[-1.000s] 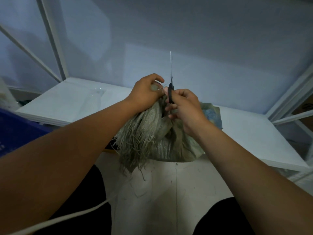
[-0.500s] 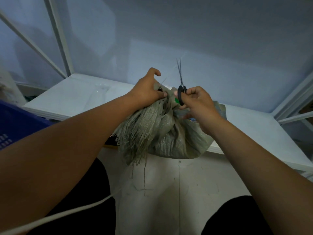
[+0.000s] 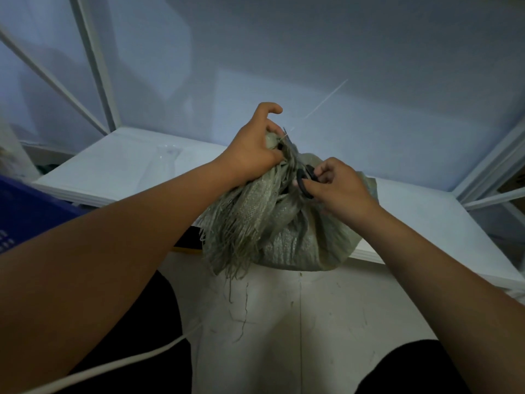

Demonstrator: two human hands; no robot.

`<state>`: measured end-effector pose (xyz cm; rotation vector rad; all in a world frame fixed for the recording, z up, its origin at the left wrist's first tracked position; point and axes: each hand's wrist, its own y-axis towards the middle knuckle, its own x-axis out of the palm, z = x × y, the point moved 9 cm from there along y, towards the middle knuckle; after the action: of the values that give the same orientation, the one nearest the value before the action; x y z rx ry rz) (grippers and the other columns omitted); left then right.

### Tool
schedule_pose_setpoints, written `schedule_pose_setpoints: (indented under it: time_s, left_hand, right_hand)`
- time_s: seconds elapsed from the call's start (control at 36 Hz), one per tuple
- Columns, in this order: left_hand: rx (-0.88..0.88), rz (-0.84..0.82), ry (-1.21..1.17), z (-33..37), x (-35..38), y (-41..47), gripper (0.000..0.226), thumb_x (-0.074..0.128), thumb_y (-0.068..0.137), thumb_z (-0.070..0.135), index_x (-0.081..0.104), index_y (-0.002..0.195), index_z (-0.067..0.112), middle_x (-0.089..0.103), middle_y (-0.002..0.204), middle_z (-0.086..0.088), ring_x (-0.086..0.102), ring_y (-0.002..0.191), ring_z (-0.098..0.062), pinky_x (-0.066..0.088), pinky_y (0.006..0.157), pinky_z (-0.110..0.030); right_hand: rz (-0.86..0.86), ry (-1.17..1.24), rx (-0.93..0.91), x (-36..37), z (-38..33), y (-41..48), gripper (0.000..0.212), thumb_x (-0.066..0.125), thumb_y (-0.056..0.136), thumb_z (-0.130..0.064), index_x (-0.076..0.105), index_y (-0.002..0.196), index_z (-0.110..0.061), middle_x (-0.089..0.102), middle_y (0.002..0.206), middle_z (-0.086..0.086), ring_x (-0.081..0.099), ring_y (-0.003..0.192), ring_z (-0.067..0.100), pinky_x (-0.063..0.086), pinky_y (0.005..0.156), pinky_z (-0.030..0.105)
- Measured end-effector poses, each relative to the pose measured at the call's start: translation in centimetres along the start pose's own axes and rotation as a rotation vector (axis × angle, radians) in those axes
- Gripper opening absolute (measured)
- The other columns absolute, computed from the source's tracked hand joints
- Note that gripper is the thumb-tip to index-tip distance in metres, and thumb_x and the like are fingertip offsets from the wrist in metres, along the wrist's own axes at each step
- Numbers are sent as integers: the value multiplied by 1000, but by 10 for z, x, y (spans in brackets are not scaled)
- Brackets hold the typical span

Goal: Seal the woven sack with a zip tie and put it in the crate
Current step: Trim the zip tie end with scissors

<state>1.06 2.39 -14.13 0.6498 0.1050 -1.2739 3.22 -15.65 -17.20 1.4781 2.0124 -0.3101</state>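
two forearms reaching forward, left hand (image 3: pixel 252 155) clenching frayed woven sack (image 3: pixel 284 223) neck, right hand (image 3: pixel 338 189) fingers through black scissors (image 3: pixel 305 182) loops, thin pale zip tie (image 3: pixel 324 100) tail

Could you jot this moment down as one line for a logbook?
left hand: gripping sack neck | right hand: holding scissors at zip tie tail | sack on table edge

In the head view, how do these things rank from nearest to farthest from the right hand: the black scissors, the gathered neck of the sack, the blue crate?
1. The black scissors: held in the right hand itself.
2. The gathered neck of the sack: just left of that hand, gripped by the left hand.
3. The blue crate: far off at the left edge of the view.
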Motion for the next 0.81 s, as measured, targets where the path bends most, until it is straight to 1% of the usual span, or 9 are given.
schedule_pose_setpoints:
  time_s: [0.11, 0.25, 0.39, 0.53, 0.56, 0.61, 0.67, 0.75, 0.81]
  left_hand:
    - [33, 12, 28, 8, 4, -1, 71, 62, 82, -4, 32, 140, 24, 56, 112, 0, 52, 51, 1, 43, 50, -15]
    - [62, 59, 13, 15, 6, -2, 77, 65, 80, -2, 29, 142, 25, 56, 113, 2, 58, 94, -7, 43, 70, -10]
    - [99, 69, -27, 24, 8, -3, 85, 69, 79, -2, 25, 145, 27, 53, 120, -2, 63, 73, -6, 50, 68, -15]
    - [124, 41, -13, 30, 12, -5, 93, 69, 79, -5, 19, 150, 27, 46, 130, -5, 60, 58, -8, 54, 61, -24]
    - [124, 43, -11, 31, 12, -6, 95, 69, 79, -6, 17, 151, 28, 42, 136, -6, 63, 64, -10, 51, 60, -21]
    - [129, 36, -18, 32, 13, -7, 99, 64, 80, -8, 10, 153, 31, 30, 150, -8, 66, 103, -33, 48, 63, -16]
    - [132, 17, -42, 31, 17, -8, 105, 60, 79, -9, 1, 154, 34, 14, 161, -3, 41, 134, -49, 55, 77, -22]
    - [140, -15, -33, 29, 18, -8, 110, 56, 76, -8, -5, 155, 36, 4, 164, 1, 31, 145, -38, 46, 105, -55]
    - [140, -33, -23, 27, 19, -7, 109, 55, 76, -7, -7, 155, 37, 2, 164, 0, 33, 142, -44, 49, 99, -46]
  right_hand:
    - [42, -6, -27, -3, -7, -2, 40, 81, 74, -51, 56, 87, -23, 69, 87, 13, 67, 74, 32, 58, 65, 52]
    - [64, 36, -34, -3, -13, -3, 36, 78, 81, -47, 55, 84, -19, 71, 83, 17, 57, 57, 18, 51, 52, 38]
    - [59, 14, -41, 0, -14, -4, 43, 76, 76, -57, 53, 82, -21, 69, 80, 20, 53, 58, 19, 50, 51, 44]
    - [47, -5, -41, -2, -13, 0, 43, 77, 78, -55, 52, 80, -20, 57, 67, 3, 48, 59, 16, 37, 57, 33]
    - [36, -27, -36, -2, -13, 1, 43, 77, 78, -55, 53, 80, -20, 58, 67, 2, 48, 59, 17, 37, 57, 32]
    - [16, -73, -22, -1, -13, 2, 44, 75, 79, -56, 56, 78, -17, 61, 68, 7, 51, 59, 19, 37, 57, 31]
    - [-10, -78, -2, 0, -14, 1, 46, 74, 81, -56, 59, 75, -14, 63, 69, 13, 52, 57, 21, 39, 55, 31]
    - [-65, -22, 33, 4, -15, -4, 53, 74, 82, -57, 65, 72, -5, 68, 74, 26, 51, 54, 22, 40, 51, 31]
    - [-81, -7, 37, 5, -14, -7, 55, 74, 82, -58, 62, 63, -8, 68, 81, 32, 51, 53, 23, 40, 53, 33]
